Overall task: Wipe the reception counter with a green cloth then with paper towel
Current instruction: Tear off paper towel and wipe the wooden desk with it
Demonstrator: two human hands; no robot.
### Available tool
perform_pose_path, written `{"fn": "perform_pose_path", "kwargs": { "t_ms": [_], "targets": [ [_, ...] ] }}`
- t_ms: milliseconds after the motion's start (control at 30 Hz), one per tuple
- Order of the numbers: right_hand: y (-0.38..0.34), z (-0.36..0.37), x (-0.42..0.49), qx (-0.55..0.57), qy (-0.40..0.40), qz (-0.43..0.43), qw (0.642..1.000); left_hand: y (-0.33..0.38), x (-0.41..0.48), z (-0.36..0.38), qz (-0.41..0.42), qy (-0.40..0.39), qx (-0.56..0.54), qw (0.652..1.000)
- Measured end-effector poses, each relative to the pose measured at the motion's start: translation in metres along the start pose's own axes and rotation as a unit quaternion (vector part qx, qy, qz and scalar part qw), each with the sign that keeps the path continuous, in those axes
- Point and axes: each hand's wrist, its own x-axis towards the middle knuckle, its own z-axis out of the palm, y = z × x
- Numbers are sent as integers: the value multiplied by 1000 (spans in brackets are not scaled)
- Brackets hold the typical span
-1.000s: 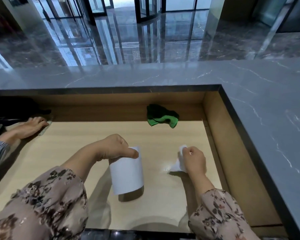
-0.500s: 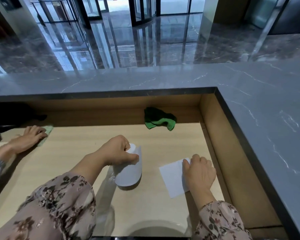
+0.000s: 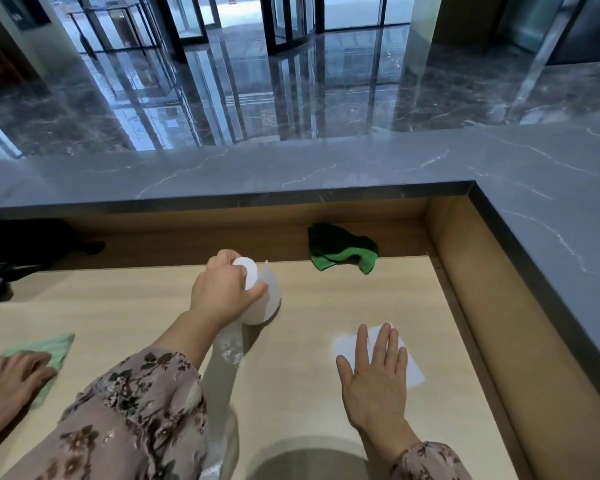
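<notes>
Two hands: left hand (image 3: 226,293) grips paper towel roll (image 3: 268,301) to set aside; right hand (image 3: 375,382) flat on torn sheet (image 3: 413,370), lower right, wipe-ready.

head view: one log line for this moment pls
phase: paper towel | left hand: grips paper towel roll | right hand: flat on paper towel sheet | green cloth: lies apart, untouched

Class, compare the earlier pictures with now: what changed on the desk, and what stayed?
The right hand laid the pinched white paper towel sheet flat on the light wooden desk and now presses it with straight fingers. The left hand, still gripping the white paper towel roll, carried it toward the back. The crumpled dark green cloth stayed by the back wall.
</notes>
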Motion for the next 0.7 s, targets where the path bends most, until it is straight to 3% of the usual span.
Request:
{"fn": "perform_pose_path", "kwargs": {
  "t_ms": [167, 267, 400, 533, 700],
  "targets": [
    [-36, 9, 11, 6, -11, -59, 998, -7, 37, 6, -2, 13, 29, 1000],
    [-55, 15, 12, -3, -45, -134, 990, -8, 53, 17, 3, -1, 33, 999],
    [-43, 15, 20, -32, -39, -222, 974, -2, 61, 34, 1, 41, 18, 999],
    [-13, -4, 42, -60, -59, -181, 980, -1, 53, 41, -7, 48, 13, 999],
    [40, -26, 75, -69, -93, -79, 990, -14, 18, 38, -40, 66, -106, 991]
  ]
}}
